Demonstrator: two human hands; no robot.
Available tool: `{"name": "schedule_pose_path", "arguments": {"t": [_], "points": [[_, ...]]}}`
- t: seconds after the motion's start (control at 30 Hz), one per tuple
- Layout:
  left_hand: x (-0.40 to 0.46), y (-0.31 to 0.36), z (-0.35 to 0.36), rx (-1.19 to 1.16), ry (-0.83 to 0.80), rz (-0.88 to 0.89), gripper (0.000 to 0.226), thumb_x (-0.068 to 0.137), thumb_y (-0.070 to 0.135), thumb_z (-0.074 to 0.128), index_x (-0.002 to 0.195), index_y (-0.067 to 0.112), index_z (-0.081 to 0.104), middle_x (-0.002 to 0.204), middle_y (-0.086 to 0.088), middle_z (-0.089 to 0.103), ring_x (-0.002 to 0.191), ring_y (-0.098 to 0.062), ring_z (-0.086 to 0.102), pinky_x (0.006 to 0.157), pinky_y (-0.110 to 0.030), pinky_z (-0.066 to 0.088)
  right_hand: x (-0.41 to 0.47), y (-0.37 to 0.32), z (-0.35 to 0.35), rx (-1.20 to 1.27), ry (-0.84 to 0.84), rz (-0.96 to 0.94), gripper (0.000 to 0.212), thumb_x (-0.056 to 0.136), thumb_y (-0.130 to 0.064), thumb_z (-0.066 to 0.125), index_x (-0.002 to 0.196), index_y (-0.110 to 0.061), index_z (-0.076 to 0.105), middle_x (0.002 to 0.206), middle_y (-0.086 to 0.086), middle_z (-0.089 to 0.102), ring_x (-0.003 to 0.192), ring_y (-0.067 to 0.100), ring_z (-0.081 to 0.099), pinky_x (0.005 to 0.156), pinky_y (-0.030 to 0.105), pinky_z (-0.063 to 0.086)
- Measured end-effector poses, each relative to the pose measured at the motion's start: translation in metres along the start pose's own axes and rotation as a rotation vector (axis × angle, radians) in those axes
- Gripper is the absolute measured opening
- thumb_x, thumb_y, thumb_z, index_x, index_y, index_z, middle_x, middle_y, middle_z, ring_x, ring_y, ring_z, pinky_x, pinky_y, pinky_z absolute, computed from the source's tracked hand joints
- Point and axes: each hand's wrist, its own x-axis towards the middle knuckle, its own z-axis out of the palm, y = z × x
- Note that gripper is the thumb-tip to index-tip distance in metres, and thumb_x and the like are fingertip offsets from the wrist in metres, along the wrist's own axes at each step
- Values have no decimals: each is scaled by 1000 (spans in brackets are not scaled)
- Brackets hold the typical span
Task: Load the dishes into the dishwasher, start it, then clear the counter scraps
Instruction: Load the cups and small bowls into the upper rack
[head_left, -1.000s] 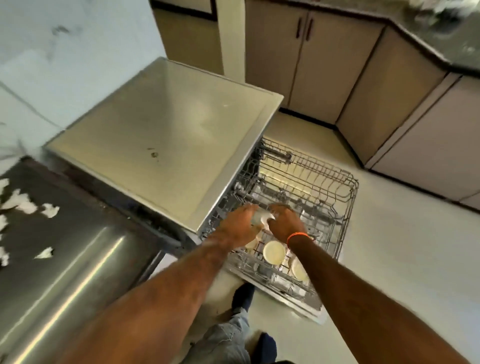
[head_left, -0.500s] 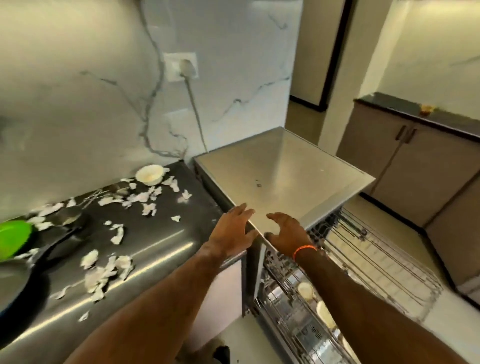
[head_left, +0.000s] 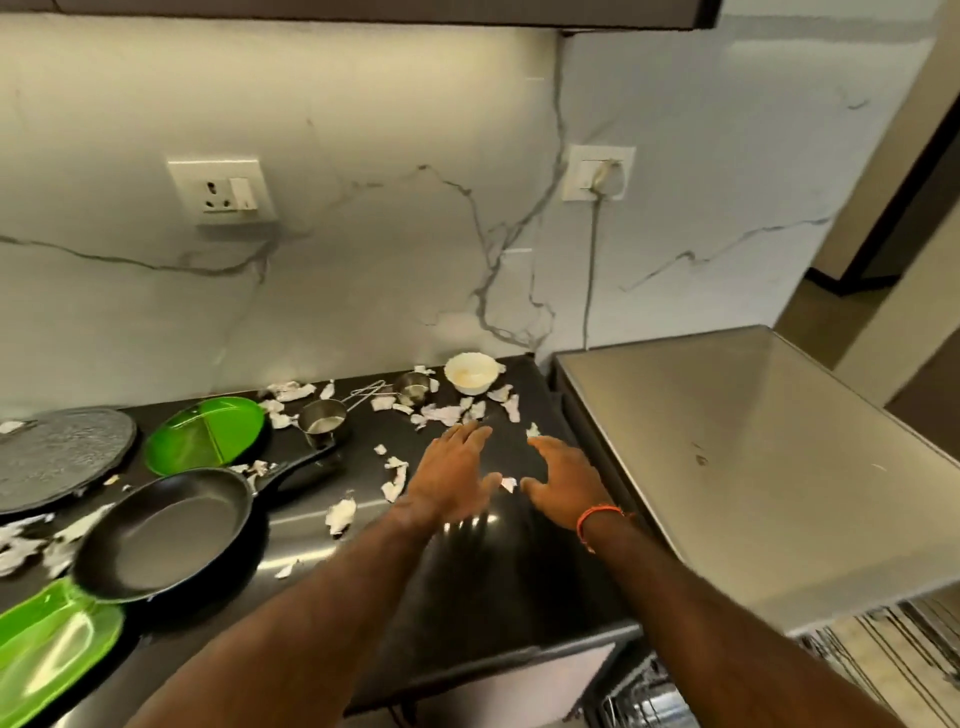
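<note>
My left hand (head_left: 451, 474) and my right hand (head_left: 563, 479) hover side by side over the dark counter (head_left: 498, 587), fingers spread, holding nothing. Beyond them, against the wall, stands a white bowl (head_left: 471, 372). Two small steel cups (head_left: 322, 417) (head_left: 413, 387) sit left of it. A black frying pan (head_left: 166, 532), a green divided plate (head_left: 205, 435), a second green plate (head_left: 52, 649) and a grey round lid (head_left: 57, 457) lie at the left. White paper scraps (head_left: 441, 413) are strewn across the counter. The dishwasher's steel top (head_left: 753, 467) is at the right, its rack (head_left: 883, 654) pulled out below.
A marble wall backs the counter, with a socket (head_left: 222, 189) at left and a plugged-in cord (head_left: 592, 260) running down behind the dishwasher. A doorway opens at the far right.
My view swung from the dishwasher rack up and left to the counter. Both hands left the rack, released the cup there, and now reach over the counter among the scraps.
</note>
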Motion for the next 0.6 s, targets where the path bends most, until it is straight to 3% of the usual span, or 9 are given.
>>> {"name": "schedule_pose_path", "arguments": {"t": [0.37,0.5,0.6], "points": [[54,-141,-39,8,125,-217,83,87,44,70,157,23,29,165,-5,26,153,-24,21,125,-43,22,144,-82,74,38,-165,-110,65,88,-34,67,148,-27,44,153,-1,45,140,20,40,117,41,34],[55,-191,-47,14,173,-424,91,86,48,71,158,19,25,168,-7,18,155,-26,15,125,-48,18,169,-117,104,68,-240,-155,68,89,-33,65,151,-25,40,153,2,46,140,22,42,116,38,35],[58,-217,-51,-23,167,-560,100,78,53,78,157,16,28,164,-9,29,151,-29,24,122,-50,25,178,-138,123,71,-307,-207,67,90,-30,63,152,-23,39,155,1,43,142,21,40,118,37,33]]}}
